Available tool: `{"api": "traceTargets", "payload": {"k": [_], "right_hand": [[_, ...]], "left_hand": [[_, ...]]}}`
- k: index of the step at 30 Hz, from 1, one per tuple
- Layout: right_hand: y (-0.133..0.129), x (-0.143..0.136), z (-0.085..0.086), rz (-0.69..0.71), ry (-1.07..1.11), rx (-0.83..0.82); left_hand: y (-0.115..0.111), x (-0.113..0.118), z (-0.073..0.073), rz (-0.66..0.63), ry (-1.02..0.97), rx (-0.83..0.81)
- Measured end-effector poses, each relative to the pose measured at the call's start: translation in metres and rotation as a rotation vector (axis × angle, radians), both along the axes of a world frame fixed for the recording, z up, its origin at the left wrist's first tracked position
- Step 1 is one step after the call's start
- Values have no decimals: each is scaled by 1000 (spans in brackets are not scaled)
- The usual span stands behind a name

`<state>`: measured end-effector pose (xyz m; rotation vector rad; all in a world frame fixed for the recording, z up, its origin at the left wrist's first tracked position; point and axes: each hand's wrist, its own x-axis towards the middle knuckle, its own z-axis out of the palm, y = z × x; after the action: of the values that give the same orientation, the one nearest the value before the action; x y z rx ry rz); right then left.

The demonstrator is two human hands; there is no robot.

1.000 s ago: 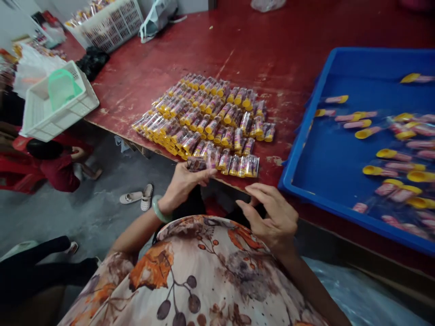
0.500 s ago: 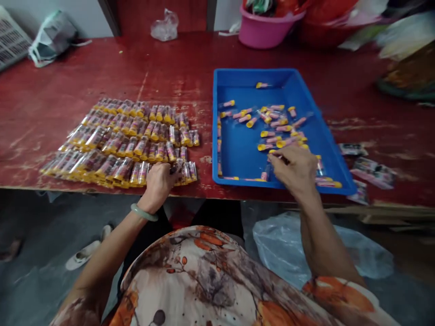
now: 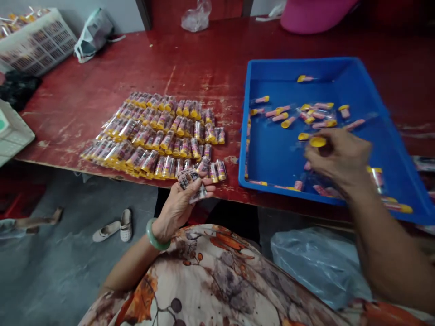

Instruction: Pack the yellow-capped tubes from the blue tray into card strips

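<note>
My left hand [image 3: 176,206] has its thumb closed over a few small printed cards [image 3: 192,184], in front of the table's near edge. Just beyond it, rows of small clear tubes with yellow ends [image 3: 136,129] lie packed on the table, dark and pink print showing inside. Over the blue tray [image 3: 272,151], my right hand [image 3: 343,160] pinches a tube by its sides, its yellow end [image 3: 318,142] turned toward me; the fingers hide most of the tube. More yellow-ended tubes with pink inside [image 3: 317,115] lie loose in the tray.
A pink basin [image 3: 316,16] stands behind the tray, a crumpled clear bag [image 3: 197,17] to its left. At the far left are a white slatted basket [image 3: 44,43] and a face mask [image 3: 95,34]. A clear plastic bag [image 3: 316,262] lies below the table on the right.
My left hand has drawn back from the front of the rows toward me, and cards now show in it. My right hand has lifted a tube within the tray. The view has shifted left.
</note>
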<state>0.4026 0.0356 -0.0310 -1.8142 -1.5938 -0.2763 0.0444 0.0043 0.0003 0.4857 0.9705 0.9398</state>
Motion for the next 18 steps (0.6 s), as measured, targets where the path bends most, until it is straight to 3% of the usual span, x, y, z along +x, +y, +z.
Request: {"api": "traceTargets", "payload": {"k": [2, 3, 6, 9, 11, 14, 18], "right_hand": [[-25, -40, 12, 204, 371, 180], [-38, -64, 17, 320, 516, 195], [-63, -142, 22, 550, 683, -106], [-66, -199, 14, 609, 747, -154], [-62, -216, 7, 600, 812, -182], [-55, -219, 1, 600, 902, -285], [-48, -212, 2, 639, 1150, -570]], "left_hand": [[-3, 2, -4, 24, 3, 43], [-4, 3, -6, 44, 6, 54], [-7, 6, -10, 89, 14, 69], [-10, 8, -11, 111, 23, 84], [-12, 8, -12, 144, 44, 88], [-15, 6, -13, 170, 58, 65], [-16, 1, -13, 115, 18, 5]]}}
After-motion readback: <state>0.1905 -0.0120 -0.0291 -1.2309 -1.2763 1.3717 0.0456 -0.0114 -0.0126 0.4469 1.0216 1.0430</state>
